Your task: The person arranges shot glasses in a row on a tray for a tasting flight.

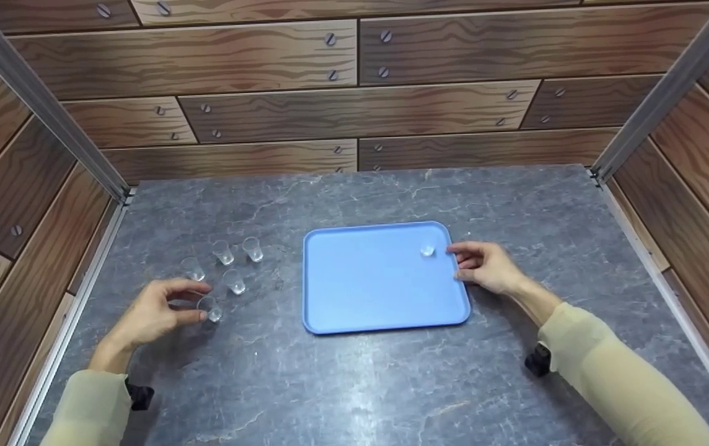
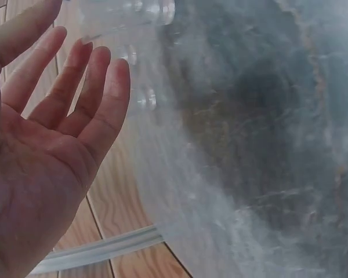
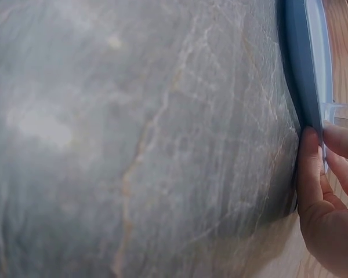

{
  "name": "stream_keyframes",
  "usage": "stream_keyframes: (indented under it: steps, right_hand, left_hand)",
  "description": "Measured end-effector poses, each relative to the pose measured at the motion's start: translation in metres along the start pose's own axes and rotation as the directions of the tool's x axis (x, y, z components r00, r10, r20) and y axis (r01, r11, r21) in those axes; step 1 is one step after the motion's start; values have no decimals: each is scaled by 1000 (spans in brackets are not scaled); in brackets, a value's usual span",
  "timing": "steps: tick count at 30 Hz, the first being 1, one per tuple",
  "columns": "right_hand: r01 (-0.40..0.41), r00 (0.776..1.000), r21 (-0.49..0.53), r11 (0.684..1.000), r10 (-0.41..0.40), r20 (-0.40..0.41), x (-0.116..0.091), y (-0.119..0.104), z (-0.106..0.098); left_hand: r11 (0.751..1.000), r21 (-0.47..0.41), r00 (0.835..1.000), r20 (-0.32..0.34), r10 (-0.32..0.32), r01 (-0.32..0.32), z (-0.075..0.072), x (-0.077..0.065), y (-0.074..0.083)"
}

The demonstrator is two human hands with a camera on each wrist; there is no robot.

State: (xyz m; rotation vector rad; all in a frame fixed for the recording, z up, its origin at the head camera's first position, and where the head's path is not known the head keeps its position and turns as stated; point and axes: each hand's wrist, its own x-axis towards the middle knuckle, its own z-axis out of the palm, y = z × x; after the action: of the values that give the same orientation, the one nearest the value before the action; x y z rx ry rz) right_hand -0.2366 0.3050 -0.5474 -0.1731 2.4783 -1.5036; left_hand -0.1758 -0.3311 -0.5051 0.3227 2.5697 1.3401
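At the lower left of the frame, the left hand (image 1: 157, 311) is at the nearest cup (image 1: 214, 314) on the counter (image 1: 268, 384) with thumb and fingers apart, though whether they touch it I cannot tell, and four other cups (image 1: 235, 285) stand just above it. Right of the centre lies the tray (image 1: 373, 279), bearing one cup (image 1: 427, 249) at its upper right, and the right hand (image 1: 489, 267) pinches the tray's right rim. The step in hand seems to be the taking of the nearest cup, so the next move calls for a light closing of the left grip.
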Motion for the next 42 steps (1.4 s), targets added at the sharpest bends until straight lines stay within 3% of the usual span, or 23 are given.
stream_keyframes:
  steps: [13, 25, 30, 37, 42]
  right_hand:
    - [10, 1000, 17, 1000, -11, 8, 1, 0, 2]
    - [17, 1000, -7, 1000, -17, 4, 1, 2, 3]
    - [18, 1000, -9, 1000, -18, -1, 1, 2, 2]
    - [4, 1000, 12, 1000, -4, 3, -1, 1, 0]
    - [5, 1000, 14, 1000, -6, 2, -1, 1, 1]
  left_hand:
    - [997, -58, 999, 23, -47, 48, 6, -1, -9]
    - [997, -46, 998, 9, -58, 59, 8, -2, -8]
    - [996, -46, 997, 11, -75, 75, 6, -1, 4]
    - [1000, -23, 999, 39, -4, 5, 8, 5, 31]
    - [999, -1, 999, 30, 36, -36, 18, 18, 48]
